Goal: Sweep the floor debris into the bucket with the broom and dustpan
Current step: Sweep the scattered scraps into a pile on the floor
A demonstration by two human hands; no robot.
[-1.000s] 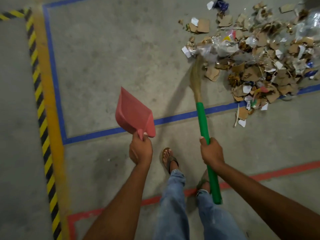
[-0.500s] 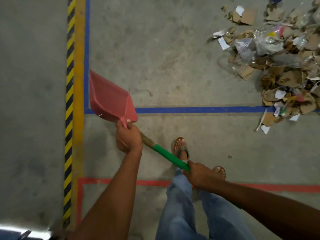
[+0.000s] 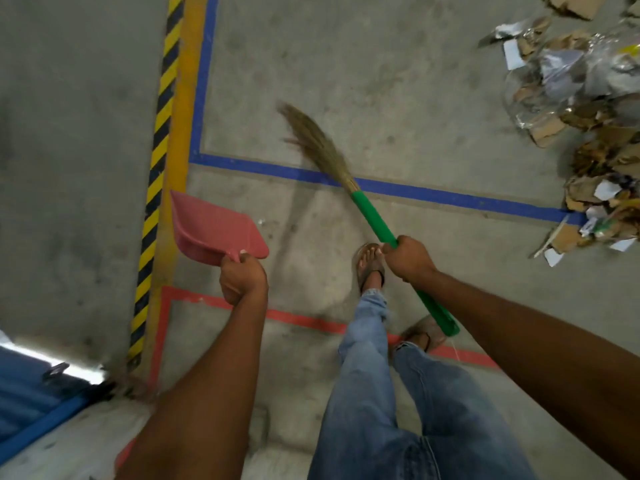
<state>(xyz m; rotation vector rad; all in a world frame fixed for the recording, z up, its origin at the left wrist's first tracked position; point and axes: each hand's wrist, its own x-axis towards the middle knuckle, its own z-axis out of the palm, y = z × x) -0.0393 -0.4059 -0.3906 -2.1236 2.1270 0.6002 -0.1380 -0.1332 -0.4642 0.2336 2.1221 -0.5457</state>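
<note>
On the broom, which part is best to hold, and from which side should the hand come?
Hold the broom on its green handle, near the middle, where the right hand wraps it. The handle is a straight, round tube, easy to close fingers around; the bristles are loose and splayed. Come from the near end, since the bristles point away from the person.

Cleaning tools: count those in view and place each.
2. The red dustpan is gripped by the left hand, left of centre; the green-handled broom is gripped by the right hand, bristles crossing the blue line. Others may lie outside the frame.
</note>
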